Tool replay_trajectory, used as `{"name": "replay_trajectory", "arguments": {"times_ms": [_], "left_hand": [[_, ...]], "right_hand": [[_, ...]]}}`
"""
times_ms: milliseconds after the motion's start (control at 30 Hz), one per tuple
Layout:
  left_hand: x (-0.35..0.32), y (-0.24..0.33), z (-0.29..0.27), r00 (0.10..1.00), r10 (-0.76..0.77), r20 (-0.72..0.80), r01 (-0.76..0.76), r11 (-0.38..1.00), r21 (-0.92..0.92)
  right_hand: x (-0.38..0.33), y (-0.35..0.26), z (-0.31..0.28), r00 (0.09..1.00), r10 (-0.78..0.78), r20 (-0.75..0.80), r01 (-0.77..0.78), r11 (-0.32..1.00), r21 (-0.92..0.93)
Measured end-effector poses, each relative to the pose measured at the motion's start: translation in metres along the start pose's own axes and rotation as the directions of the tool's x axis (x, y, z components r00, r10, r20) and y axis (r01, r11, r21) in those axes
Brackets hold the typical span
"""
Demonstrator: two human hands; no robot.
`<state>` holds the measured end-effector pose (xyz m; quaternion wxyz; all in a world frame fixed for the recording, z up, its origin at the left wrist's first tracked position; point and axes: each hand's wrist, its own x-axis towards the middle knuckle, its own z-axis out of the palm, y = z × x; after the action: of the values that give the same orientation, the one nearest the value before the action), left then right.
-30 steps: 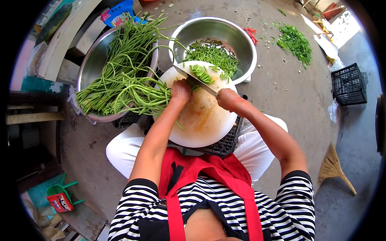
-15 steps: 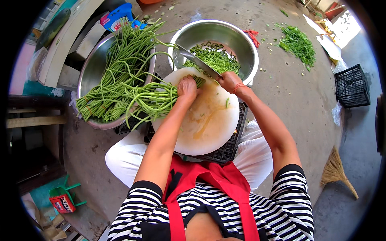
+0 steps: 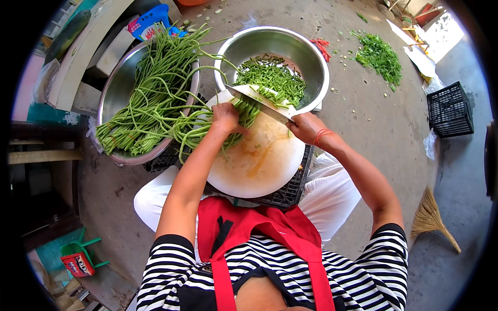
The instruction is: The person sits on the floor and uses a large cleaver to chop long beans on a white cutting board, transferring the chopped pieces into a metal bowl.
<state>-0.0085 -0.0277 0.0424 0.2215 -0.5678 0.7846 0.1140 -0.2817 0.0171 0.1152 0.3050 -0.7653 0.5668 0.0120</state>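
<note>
A knife (image 3: pixel 262 107) is gripped by its handle in my right hand (image 3: pixel 309 127). Its wide blade lies across a bunch of long green beans (image 3: pixel 246 115) on the round white cutting board (image 3: pixel 254 171). Closed over that bunch, my left hand (image 3: pixel 226 118) presses it to the board, left of the blade. Cut bean pieces lie past the blade at the board's far edge. Beyond it, a metal basin (image 3: pixel 316 96) holds more cut pieces (image 3: pixel 272 80). To the left, uncut long beans (image 3: pixel 161 85) heap over a second metal basin (image 3: pixel 106 98), some trailing onto the board.
Under the board is a black crate (image 3: pixel 290 194). Leafy greens (image 3: pixel 381 59) and red strips (image 3: pixel 321 49) lie on the floor to the far right. A black plastic basket (image 3: pixel 450 110) and a straw broom (image 3: pixel 430 217) are at the right. A green stool (image 3: pixel 83 249) stands lower left.
The left hand has shifted left, bringing the beans back across the board. The knife has come lower and nearer, with its blade now over the bunch. Cut pieces now lie at the board's far edge.
</note>
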Motion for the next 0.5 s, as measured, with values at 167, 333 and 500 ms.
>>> {"name": "replay_trajectory", "arguments": {"times_ms": [167,333,500], "left_hand": [[-0.007,0.015,0.057,0.915,-0.14,-0.379,0.066,0.977,-0.203],[-0.005,0.017,0.069,0.909,-0.107,-0.403,0.03,0.981,-0.194],[-0.007,0.018,0.07,0.844,-0.114,-0.525,0.013,0.981,-0.194]], "right_hand": [[0.002,-0.02,-0.001,0.971,0.163,0.176,-0.169,0.985,0.021],[0.065,-0.034,0.046,0.925,0.26,0.276,-0.273,0.962,0.01],[0.089,-0.034,0.078,0.993,0.119,0.016,-0.12,0.99,0.072]]}}
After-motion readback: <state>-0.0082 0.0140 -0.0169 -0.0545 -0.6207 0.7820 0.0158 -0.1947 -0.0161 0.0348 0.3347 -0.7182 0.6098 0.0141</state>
